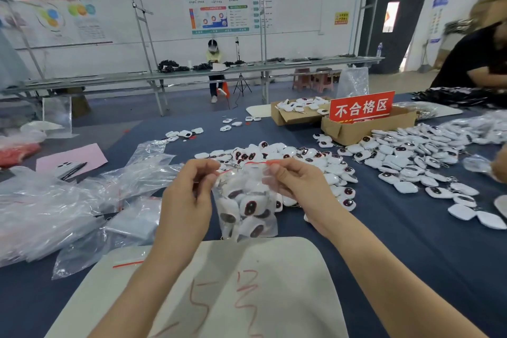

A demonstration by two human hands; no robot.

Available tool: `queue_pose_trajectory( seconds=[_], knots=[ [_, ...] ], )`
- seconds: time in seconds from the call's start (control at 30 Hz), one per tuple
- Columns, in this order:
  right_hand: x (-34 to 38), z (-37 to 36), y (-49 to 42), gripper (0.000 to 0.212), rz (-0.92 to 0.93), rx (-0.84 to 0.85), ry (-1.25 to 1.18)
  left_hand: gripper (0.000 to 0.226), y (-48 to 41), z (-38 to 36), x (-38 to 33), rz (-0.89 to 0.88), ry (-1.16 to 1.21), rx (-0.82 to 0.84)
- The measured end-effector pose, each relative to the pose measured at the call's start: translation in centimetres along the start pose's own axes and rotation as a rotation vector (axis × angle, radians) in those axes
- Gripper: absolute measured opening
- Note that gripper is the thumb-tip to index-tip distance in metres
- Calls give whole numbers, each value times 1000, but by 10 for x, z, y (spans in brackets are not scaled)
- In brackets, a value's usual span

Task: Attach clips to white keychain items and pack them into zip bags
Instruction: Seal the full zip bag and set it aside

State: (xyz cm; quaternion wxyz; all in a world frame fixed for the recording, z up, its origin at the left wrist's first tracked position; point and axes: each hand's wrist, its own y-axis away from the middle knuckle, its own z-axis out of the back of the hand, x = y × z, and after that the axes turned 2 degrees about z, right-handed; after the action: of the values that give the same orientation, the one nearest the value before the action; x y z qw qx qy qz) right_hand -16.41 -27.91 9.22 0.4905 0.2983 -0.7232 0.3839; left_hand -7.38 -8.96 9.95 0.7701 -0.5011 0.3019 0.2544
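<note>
White mat (pixel 288 269) x1 | left hand (pixel 189 200), right hand (pixel 299 186) pinch top of zip bag (pixel 245 189) x1 | keychains (pixel 251 207) inside

Both the left hand (pixel 192 195) and right hand (pixel 296 181) pinch the red-striped top of a clear plastic zip bag (pixel 247 208), white oval keychain items (pixel 251 207) hanging inside below the fingers (pixel 277 170).

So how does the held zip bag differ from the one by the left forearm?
The held zip bag holds white keychain items; the lying bag looks empty. The held one hangs upright, pinched by the left hand and right hand; the other lies flat. Both are clear with red zip strips.
</note>
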Motion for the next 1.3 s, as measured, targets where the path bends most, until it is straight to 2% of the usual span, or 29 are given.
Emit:
queue_pose_trajectory(
  seconds=[0.1,0.3,0.5,0.7,0.77,0.8,0.87,0.93,1.03,1.1,1.2,1.3],
  knots=[
    [-6,1,5,9,-45,-33,-36,44,-5,3,-1,-30,-24,39],
    [-14,-8,16,12,-42,6,41,47,-6,0,12,0,-39,-37],
    [-12,-7,17,11,49,-45,147,44,-1,2,22,99,84,-56],
    [-17,-3,17,9,122,-36,229,32,11,6,34,245,346,-69],
    [-24,-1,18,9,120,-30,200,17,16,2,42,293,402,-74],
    [-29,0,17,12,112,-36,179,16,19,-1,45,324,415,-59],
    [-37,0,14,18,77,-71,132,29,22,-10,51,380,422,1],
    [-46,1,10,15,42,-118,89,31,24,-21,55,415,404,58],
    [-55,2,2,11,19,-147,77,20,24,-33,58,398,379,102],
    [-59,2,-3,20,10,-155,52,16,21,-37,60,384,369,100],
    [-66,3,-11,40,-70,-62,26,20,13,-42,68,388,375,50],
    [-75,-1,-18,33,-163,55,80,19,8,-45,79,411,345,25]
  ],
)
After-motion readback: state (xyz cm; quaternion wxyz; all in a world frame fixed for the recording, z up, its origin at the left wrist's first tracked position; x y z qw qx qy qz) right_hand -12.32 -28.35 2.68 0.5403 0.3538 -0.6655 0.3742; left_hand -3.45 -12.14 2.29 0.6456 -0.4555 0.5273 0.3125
